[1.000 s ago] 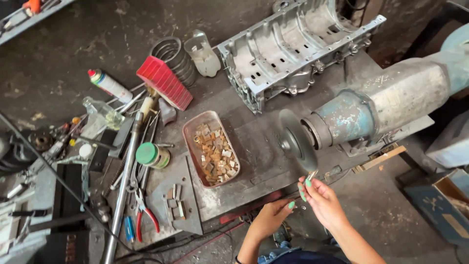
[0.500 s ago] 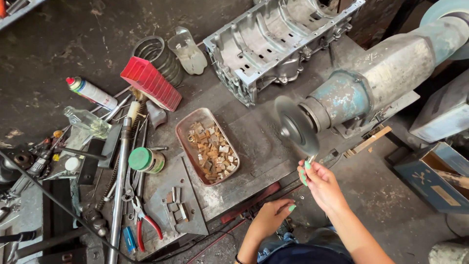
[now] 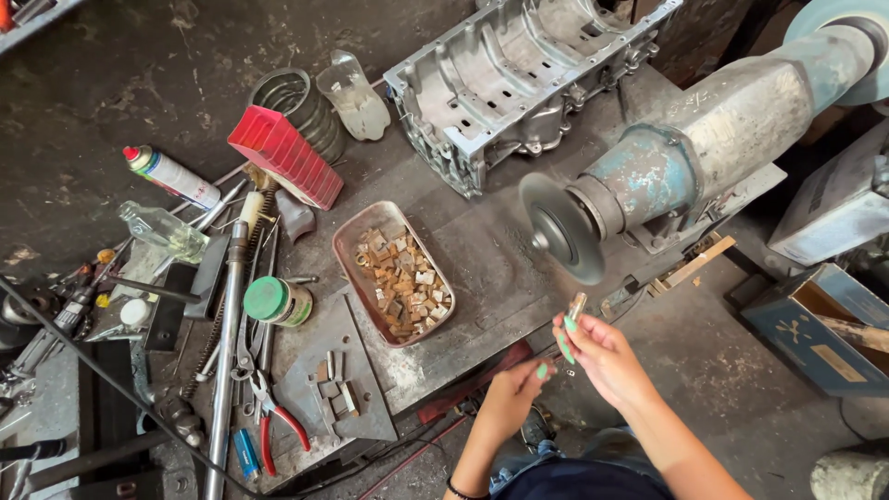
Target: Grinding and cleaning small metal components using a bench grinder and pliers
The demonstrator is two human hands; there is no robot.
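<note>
My right hand (image 3: 602, 356) holds a small flat metal piece (image 3: 576, 306) upright between its fingertips, just below the grey grinding wheel (image 3: 560, 230) of the blue bench grinder (image 3: 704, 148). The piece does not touch the wheel. My left hand (image 3: 514, 393) sits lower and to the left, its fingertips close to the right hand's; I cannot tell whether it holds anything. A rusty oval tray (image 3: 350, 243) full of several small metal pieces lies on the workbench left of the hands.
An aluminium engine casing (image 3: 519, 83) stands behind the grinder. On the left lie a red block (image 3: 282, 153), a coiled spring (image 3: 294, 102), a spray can (image 3: 171, 176), a green-lidded jar (image 3: 276, 301), red-handled pliers (image 3: 273, 417) and long tools. A blue box (image 3: 815, 324) sits right.
The view has shifted down and right. My right hand has stayed under the wheel with the piece, and my left hand has risen toward it.
</note>
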